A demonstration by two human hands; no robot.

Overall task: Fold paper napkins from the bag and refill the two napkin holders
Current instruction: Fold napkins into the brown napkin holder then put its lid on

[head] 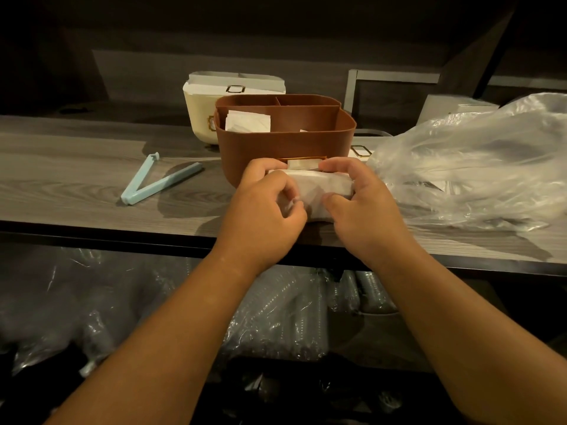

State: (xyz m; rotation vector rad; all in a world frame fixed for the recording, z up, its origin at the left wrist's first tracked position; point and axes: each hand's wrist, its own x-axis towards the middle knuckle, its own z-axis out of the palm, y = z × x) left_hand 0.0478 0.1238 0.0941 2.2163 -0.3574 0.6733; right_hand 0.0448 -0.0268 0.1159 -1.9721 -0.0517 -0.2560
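- Clip (159,178), pale blue, lies sprung open on the wooden counter (61,167), well left of the work; leave it there until the bag needs closing.
- Left hand (266,207): fingers curled, pinching the left end of the white napkin (325,187) low over the counter's front edge. Best kept as the anchor, thumb pinning the layers so they don't slide.
- Napkin sits between both hands, just in front of the brown holder (285,136); fold looks half made, though blur hides the edges.
- Right hand (365,204): thumb under, fingers over the right end, gripping. Square the corners before creasing, then press flat.
- Brown holder has only a few napkins in its left compartment, so aim there next, upright against the wall.
- Cream holder (201,111) behind looks full.
- Plastic bag (478,161) lies slack at right, near enough for the next sheet.
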